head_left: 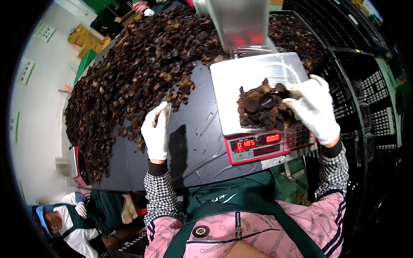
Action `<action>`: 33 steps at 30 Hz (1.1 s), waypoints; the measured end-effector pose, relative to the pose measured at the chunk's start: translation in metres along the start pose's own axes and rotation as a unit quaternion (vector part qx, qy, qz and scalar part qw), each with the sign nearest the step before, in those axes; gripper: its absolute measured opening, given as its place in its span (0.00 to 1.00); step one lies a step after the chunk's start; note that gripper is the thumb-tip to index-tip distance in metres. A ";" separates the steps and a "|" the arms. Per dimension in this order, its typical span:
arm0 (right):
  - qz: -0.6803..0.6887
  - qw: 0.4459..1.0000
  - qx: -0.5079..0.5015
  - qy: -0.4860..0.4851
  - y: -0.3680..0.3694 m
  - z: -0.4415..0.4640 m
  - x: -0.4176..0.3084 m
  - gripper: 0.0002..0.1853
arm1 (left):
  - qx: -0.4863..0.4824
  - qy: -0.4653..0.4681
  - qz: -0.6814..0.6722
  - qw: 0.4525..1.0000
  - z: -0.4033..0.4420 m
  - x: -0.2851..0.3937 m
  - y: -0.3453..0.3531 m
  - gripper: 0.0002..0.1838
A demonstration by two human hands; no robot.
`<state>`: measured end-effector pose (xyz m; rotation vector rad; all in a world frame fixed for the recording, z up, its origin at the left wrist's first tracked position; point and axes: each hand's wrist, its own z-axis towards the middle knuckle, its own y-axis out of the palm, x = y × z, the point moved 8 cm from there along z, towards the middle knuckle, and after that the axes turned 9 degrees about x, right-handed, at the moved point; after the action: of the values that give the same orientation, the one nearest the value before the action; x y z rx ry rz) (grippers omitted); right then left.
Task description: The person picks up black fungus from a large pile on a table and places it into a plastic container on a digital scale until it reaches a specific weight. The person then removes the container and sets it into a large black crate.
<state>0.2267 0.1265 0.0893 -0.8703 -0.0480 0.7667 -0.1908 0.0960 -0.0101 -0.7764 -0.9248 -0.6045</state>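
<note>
A heap of dark brown mushroom pieces (263, 105), like wood ear, sits on the metal pan (228, 81) of a digital scale (275, 148). The red display reads 0.185. At the heap's right side, my white-gloved right hand (316, 107) has its thumb and fingers closed on mushroom pieces. My left hand (155, 131), also gloved in white, hovers over the dark tabletop (195, 133) near the edge of a big mushroom pile (142, 73). Its thumb and fingertips are pressed together; whether something small is between them is hidden.
Stacked black crates (376, 90) stand along the right. Behind the pan rises the scale's grey column (238, 26). Clear plastic trays (254, 51) lie behind the pan. A co-worker (64, 223) in a blue cap is at lower left, beside another red device (78, 167).
</note>
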 end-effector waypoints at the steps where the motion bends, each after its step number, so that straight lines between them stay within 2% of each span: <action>1: 0.005 1.000 0.026 0.002 -0.008 -0.002 -0.003 0.14 | 0.023 -0.011 0.017 1.000 -0.001 -0.010 -0.019 0.13; 3: -0.008 0.998 0.061 0.019 -0.022 -0.010 0.000 0.12 | 0.058 -0.029 0.071 0.995 -0.007 -0.028 -0.049 0.12; 5: -0.017 0.995 0.084 0.053 -0.026 -0.018 0.009 0.11 | 0.035 0.033 0.158 0.986 -0.015 -0.038 -0.058 0.11; 6: -0.007 0.993 0.097 0.068 -0.026 -0.025 0.014 0.10 | 0.009 0.029 0.189 0.981 -0.023 -0.044 -0.056 0.10; 9: 0.012 0.989 0.090 0.118 -0.020 -0.037 0.023 0.07 | -0.040 0.016 0.169 0.985 -0.050 -0.046 -0.027 0.11; 11: 0.010 0.990 0.080 0.119 -0.014 -0.042 0.023 0.07 | -0.071 0.046 0.204 0.975 -0.060 -0.046 -0.005 0.13; 12: 0.008 0.990 0.076 0.117 -0.012 -0.044 0.022 0.06 | -0.075 0.100 0.230 0.965 -0.062 -0.040 0.005 0.18; 15: 0.012 0.990 0.082 0.115 -0.012 -0.049 0.018 0.06 | -0.063 0.175 0.265 0.946 -0.058 -0.047 0.021 0.09; 16: 0.006 0.989 0.094 0.117 -0.015 -0.051 0.016 0.06 | -0.059 0.157 0.246 0.955 -0.054 -0.050 0.020 0.05; 20: -0.002 0.982 0.105 0.155 -0.020 -0.069 0.019 0.06 | -0.014 0.165 0.251 0.954 -0.019 -0.050 0.015 0.03; 23: 0.001 0.979 0.103 0.177 -0.015 -0.083 0.027 0.05 | -0.063 0.111 0.316 0.940 0.009 -0.080 0.026 0.11; 24: 0.004 0.979 0.100 0.178 -0.013 -0.086 0.028 0.05 | -0.061 0.070 0.280 0.955 0.015 -0.085 0.030 0.17; 27: 0.000 0.979 0.115 0.167 -0.014 -0.084 0.022 0.04 | -0.055 0.180 0.330 0.925 0.020 -0.085 0.051 0.20; 30: 0.004 0.978 0.125 0.165 -0.018 -0.086 0.020 0.03 | -0.030 0.220 0.321 0.921 0.023 -0.094 0.057 0.12; 33: 0.001 0.974 0.135 0.183 -0.023 -0.089 0.021 0.04 | -0.002 0.148 0.280 0.949 0.030 -0.099 0.041 0.11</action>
<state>0.2860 0.0708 0.0410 -0.7394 0.3758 0.5888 -0.2212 0.1568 -0.0980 -0.8765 -0.3951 -0.2107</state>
